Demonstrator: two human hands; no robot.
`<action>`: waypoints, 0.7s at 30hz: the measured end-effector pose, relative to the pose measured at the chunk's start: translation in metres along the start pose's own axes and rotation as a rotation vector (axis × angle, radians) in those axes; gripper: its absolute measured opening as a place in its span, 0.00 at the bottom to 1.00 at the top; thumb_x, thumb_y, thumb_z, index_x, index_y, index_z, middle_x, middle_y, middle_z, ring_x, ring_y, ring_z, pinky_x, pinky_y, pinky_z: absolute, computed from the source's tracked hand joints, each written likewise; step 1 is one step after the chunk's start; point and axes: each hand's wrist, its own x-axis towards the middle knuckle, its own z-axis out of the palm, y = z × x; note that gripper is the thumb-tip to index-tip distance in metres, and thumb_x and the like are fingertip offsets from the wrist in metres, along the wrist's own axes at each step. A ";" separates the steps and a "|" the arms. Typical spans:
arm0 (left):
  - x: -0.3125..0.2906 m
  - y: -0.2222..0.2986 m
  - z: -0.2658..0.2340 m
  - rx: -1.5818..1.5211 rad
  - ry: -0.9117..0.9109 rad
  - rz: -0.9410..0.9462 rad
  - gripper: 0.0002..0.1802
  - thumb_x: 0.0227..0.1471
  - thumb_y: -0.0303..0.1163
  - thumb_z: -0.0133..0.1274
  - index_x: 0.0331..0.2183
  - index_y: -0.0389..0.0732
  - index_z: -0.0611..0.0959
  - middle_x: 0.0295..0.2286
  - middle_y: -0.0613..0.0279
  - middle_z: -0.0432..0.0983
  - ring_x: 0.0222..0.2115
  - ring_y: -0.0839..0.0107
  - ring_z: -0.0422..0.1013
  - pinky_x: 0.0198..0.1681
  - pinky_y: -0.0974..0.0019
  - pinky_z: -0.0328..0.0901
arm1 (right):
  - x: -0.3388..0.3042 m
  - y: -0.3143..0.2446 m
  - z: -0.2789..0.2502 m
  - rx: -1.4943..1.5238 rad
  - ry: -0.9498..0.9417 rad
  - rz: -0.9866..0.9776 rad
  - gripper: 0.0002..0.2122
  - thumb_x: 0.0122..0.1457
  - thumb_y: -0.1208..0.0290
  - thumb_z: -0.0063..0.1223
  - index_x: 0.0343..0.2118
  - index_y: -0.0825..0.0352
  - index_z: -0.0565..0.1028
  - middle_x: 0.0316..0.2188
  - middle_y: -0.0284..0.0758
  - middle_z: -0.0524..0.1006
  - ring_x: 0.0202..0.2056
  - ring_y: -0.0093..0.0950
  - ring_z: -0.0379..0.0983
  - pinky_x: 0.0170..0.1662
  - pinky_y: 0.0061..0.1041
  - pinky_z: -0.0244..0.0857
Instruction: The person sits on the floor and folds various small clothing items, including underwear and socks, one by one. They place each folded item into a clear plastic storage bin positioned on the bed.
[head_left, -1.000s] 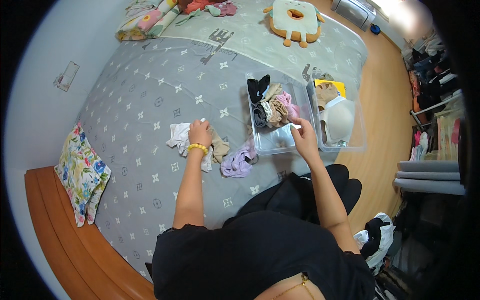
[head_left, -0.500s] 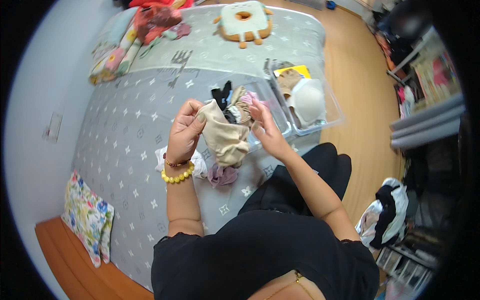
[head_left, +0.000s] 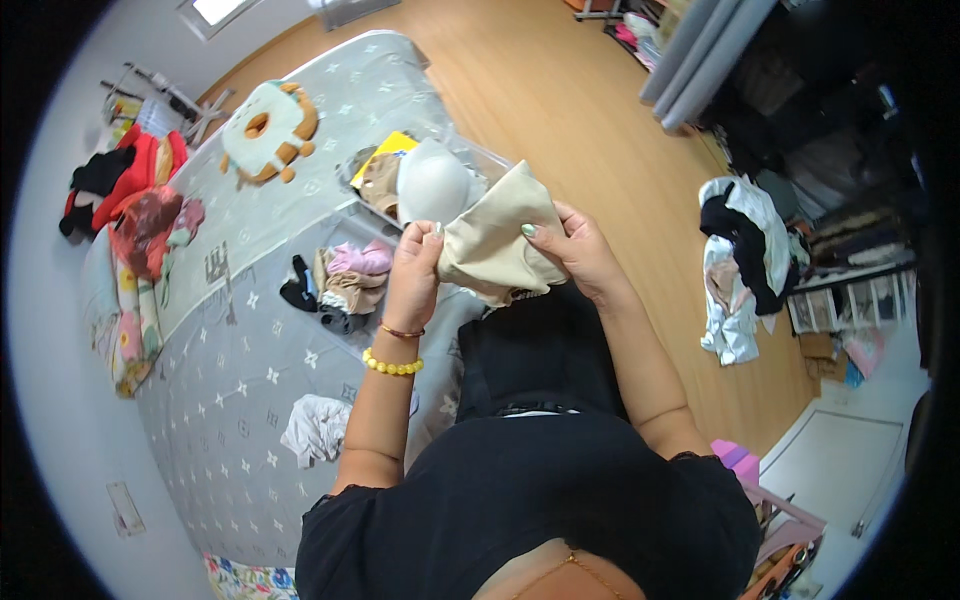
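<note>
Head view. The beige cloth garment [head_left: 505, 235] is located at the centre of the frame, raised in front of the torso and clear of the bed. The left hand [head_left: 412, 262] is clamped on its left edge, thumb against fingers. The right hand [head_left: 583, 252] is clamped on its right edge, thumb on the near face, remaining fingers behind the fabric. The cloth spans the gap between the hands, with a dark patterned strip [head_left: 530, 294] at its lower edge.

Left of centre, a clear plastic box contains rolled garments: black [head_left: 297, 287], pink [head_left: 360, 258] and tan [head_left: 356, 292]. Directly above, a second clear box [head_left: 492, 158] contains a white bra [head_left: 437, 182], a tan garment [head_left: 380, 184] and a yellow card [head_left: 392, 150]; any print on the card is too small to read.

Markings: the grey bed cover [head_left: 215, 350] bears a repeat of small pale emblems. A larger dark graphic [head_left: 217, 262], left of centre, has upright prongs; adjacent lettering cannot be read reliably.

At lower left, a crumpled white cloth [head_left: 318, 430] lies on the cover. At upper left, a plush cushion [head_left: 262, 140] rests on the bed.
</note>
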 end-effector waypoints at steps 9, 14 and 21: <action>0.021 -0.040 0.046 0.391 -0.425 0.114 0.25 0.56 0.34 0.57 0.53 0.36 0.71 0.50 0.62 0.72 0.48 0.75 0.68 0.53 0.70 0.62 | -0.012 -0.014 -0.046 -0.858 -0.054 -0.338 0.13 0.48 0.79 0.54 0.38 0.65 0.79 0.30 0.36 0.74 0.32 0.35 0.73 0.37 0.28 0.67; 0.034 -0.034 0.082 0.870 -0.299 0.512 0.13 0.42 0.23 0.60 0.35 0.40 0.82 0.32 0.61 0.77 0.38 0.64 0.72 0.46 0.62 0.65 | -0.024 -0.044 -0.041 -1.124 0.025 -0.603 0.12 0.46 0.78 0.59 0.35 0.61 0.80 0.28 0.34 0.73 0.31 0.36 0.72 0.34 0.32 0.67; -0.018 -0.070 0.039 1.173 -0.347 0.717 0.13 0.38 0.18 0.55 0.32 0.37 0.78 0.32 0.53 0.75 0.36 0.53 0.71 0.40 0.57 0.65 | -0.076 0.034 -0.053 -1.238 -0.086 -0.678 0.18 0.43 0.78 0.61 0.41 0.62 0.75 0.35 0.36 0.71 0.38 0.39 0.71 0.40 0.37 0.66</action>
